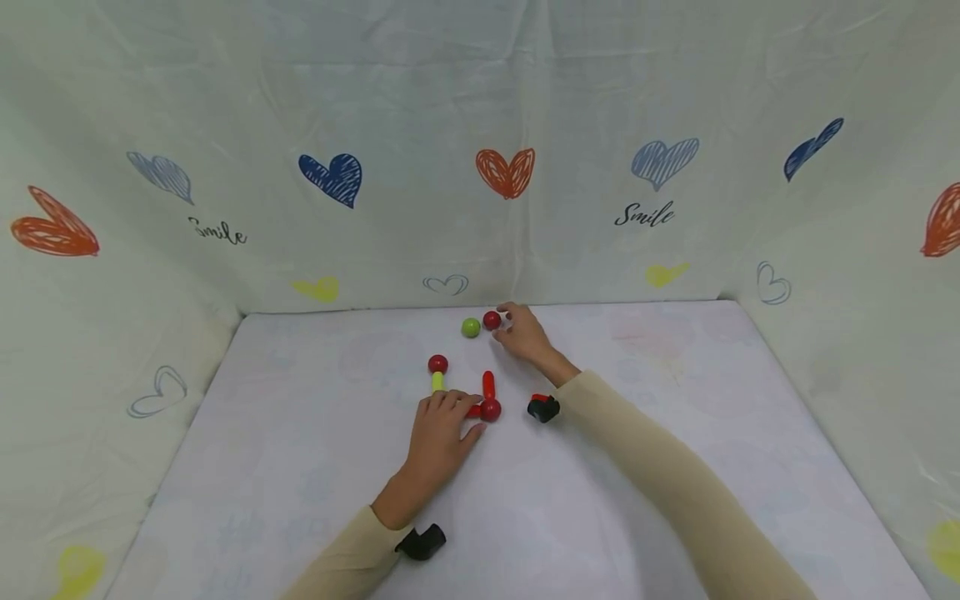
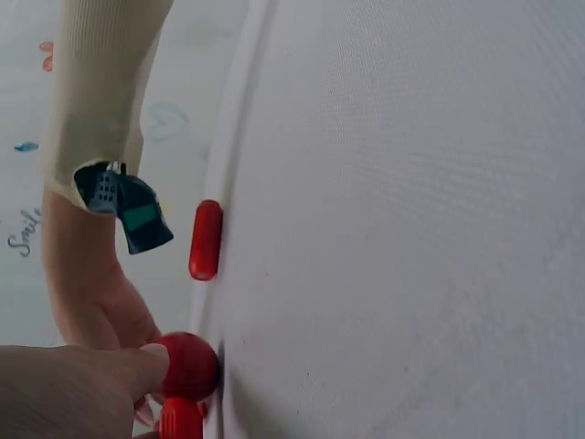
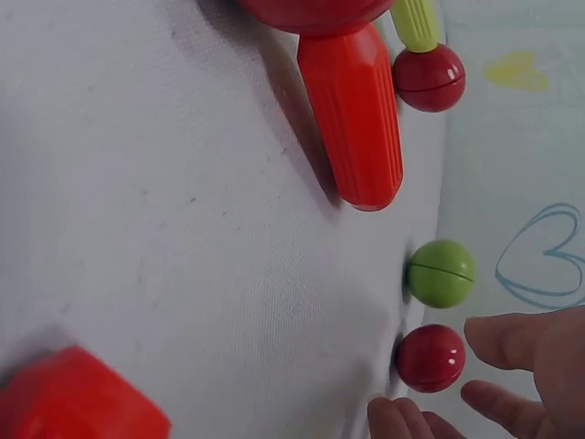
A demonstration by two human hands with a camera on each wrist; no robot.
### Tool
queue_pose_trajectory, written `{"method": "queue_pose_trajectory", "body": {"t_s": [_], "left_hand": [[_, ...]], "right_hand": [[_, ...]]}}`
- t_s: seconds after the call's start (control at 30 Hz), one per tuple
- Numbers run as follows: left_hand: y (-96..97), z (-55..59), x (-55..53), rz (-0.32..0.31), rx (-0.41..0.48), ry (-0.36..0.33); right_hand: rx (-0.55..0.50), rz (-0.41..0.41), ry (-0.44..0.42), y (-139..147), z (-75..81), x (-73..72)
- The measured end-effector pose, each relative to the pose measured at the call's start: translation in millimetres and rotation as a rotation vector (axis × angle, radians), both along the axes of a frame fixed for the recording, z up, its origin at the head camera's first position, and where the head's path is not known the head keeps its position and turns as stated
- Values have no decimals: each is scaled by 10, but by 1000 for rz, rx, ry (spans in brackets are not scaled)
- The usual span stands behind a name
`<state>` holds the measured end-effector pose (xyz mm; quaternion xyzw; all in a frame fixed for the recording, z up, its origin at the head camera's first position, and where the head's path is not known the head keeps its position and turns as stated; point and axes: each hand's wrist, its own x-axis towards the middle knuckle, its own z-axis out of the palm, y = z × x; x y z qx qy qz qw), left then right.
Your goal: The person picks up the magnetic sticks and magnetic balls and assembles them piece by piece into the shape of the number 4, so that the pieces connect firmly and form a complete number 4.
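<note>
My left hand [image 1: 438,429] holds a toy build of red sticks on a red ball [image 1: 491,410], thumb and index finger at the ball's near side. In the left wrist view the thumb presses against that red ball [image 2: 189,366]. One red stick [image 3: 355,119] points away from it toward the back. A yellow-green stick [image 1: 438,382] with a red ball [image 1: 438,363] on its end runs partly under the left fingers. Near the back edge, my right hand [image 1: 525,335] spreads its thumb and fingers around a loose red ball [image 3: 430,358], with a gap showing.
A green ball [image 1: 470,327] lies just left of the loose red ball. One separate red stick [image 2: 207,240] lies by the right wrist, partly covered by the black wrist camera [image 1: 543,408] in the head view. A heart-printed cloth wall [image 1: 420,233] rises behind the white table [image 1: 300,467].
</note>
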<state>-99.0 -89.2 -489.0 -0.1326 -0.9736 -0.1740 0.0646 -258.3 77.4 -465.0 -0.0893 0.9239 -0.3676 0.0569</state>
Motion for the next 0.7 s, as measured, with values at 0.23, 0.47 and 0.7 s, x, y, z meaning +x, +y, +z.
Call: {"method": "queue_pose_trajectory", "body": {"t_s": [0.23, 0.47, 0.7], "left_hand": [[121, -4, 0, 32, -2, -6], [154, -37, -32, 23, -10, 13], [184, -16, -69, 34, -4, 13]], "right_hand": [[28, 33, 7, -47, -27, -40], [56, 34, 43, -78, -39, -75], [38, 31, 31, -77, -44, -48]]}}
